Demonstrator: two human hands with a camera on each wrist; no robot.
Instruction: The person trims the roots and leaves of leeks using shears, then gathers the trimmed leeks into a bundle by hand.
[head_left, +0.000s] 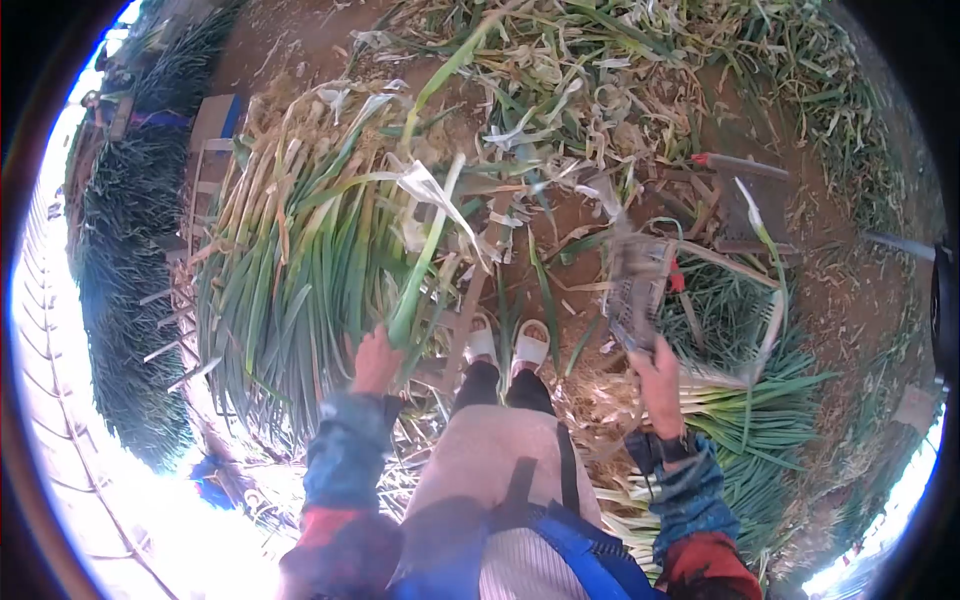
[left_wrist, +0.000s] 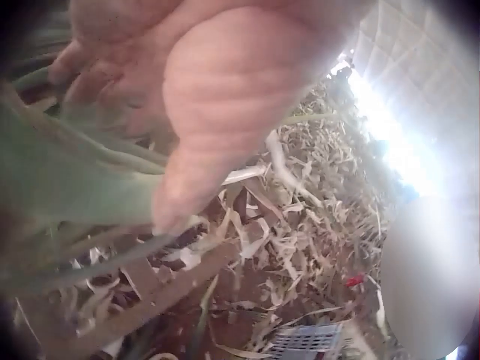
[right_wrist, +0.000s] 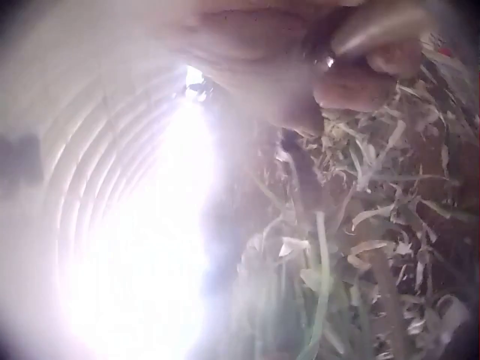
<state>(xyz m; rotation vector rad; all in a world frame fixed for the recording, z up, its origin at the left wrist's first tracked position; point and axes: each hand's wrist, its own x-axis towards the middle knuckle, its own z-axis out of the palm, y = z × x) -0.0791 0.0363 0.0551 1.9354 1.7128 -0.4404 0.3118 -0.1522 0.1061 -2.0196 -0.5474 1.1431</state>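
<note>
Left grip (head_left: 376,360): fingers closed on one leek (head_left: 424,265), stalk extending forward from the hand; leek pile (head_left: 290,270) just beside. Right grip (head_left: 658,388): clenched round a blurred tool (head_left: 636,330). Farther off: leaf scraps (head_left: 600,90) on ground (head_left: 270,45).

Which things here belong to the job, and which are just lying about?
Likely part of the job:
green stalk in the left hand
blurred object in the right hand
heaped stalks

Apparently just lying about:
leaf scraps
loose green leaf
</note>
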